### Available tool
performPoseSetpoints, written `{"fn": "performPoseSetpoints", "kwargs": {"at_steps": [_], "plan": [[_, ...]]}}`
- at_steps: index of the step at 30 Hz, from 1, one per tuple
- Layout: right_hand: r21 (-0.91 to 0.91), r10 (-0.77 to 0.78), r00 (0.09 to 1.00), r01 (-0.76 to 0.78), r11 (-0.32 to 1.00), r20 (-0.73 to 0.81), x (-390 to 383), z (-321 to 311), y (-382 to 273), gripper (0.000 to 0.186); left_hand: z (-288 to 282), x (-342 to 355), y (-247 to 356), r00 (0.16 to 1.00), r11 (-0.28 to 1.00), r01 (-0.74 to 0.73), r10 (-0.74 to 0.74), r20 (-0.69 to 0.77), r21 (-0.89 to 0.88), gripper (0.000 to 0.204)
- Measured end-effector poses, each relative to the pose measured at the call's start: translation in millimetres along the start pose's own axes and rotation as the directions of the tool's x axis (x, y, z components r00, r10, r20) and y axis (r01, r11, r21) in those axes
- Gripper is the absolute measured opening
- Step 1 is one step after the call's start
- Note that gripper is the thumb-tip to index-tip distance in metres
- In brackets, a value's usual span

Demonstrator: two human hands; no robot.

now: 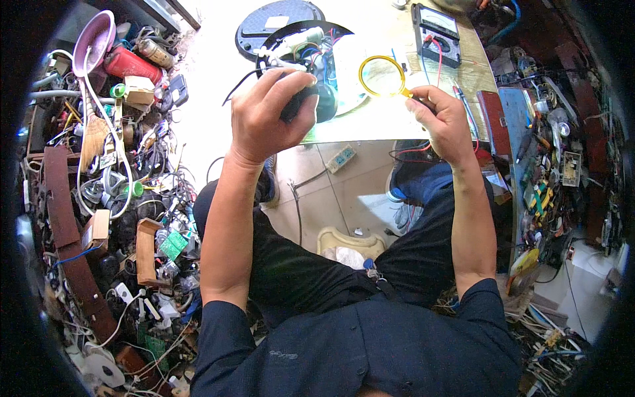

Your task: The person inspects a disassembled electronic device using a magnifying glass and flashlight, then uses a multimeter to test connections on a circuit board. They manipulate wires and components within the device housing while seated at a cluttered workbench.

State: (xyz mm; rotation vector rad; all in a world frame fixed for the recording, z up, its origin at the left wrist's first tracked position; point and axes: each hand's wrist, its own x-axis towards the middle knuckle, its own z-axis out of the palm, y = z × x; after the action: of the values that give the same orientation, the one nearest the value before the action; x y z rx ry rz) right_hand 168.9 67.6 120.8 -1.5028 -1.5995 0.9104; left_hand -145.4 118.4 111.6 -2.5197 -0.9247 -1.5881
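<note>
My left hand (268,118) is closed around a dark rounded part (305,100) at the near side of an opened round appliance (316,46). Wires and pale components show inside its black housing. What exactly the dark part is, my fingers and the glare hide. In my right hand (442,120) is a yellow-rimmed magnifying glass (382,77), pinched between thumb and fingers near its handle. Its lens hangs over the bright table, to the right of the appliance. Behind the housing lies a dark round cover (274,28).
An analog multimeter (436,33) with red and blue leads lies at the table's (463,79) far right. A power strip (342,157) rests on the floor between my legs. Heaps of cables, boards and a pink basin (94,41) crowd the left; more tools and parts pile up on the right.
</note>
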Motion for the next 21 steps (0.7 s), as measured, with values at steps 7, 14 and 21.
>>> {"fn": "performPoseSetpoints", "kwargs": {"at_steps": [7, 14, 21], "plan": [[0.125, 0.004, 1.0, -0.002, 0.992, -0.02, -15.5, -13.6, 3.5, 0.022, -16.4, -7.9, 35.8, 0.995, 0.992, 0.098, -0.096, -0.035, 0.085, 0.029], [0.313, 0.04, 0.998, -0.022, 0.95, -0.054, -22.8, 13.2, 21.0, 0.021, -14.7, -36.4, 77.9, 0.961, 0.944, 0.277, -0.267, -0.077, 0.177, 0.035], [0.357, 0.04, 0.992, 0.005, 0.934, -0.119, -15.5, 26.6, 6.9, 0.021, -8.3, -55.9, 78.5, 0.979, 0.95, 0.195, -0.174, -0.104, 0.244, 0.037]]}}
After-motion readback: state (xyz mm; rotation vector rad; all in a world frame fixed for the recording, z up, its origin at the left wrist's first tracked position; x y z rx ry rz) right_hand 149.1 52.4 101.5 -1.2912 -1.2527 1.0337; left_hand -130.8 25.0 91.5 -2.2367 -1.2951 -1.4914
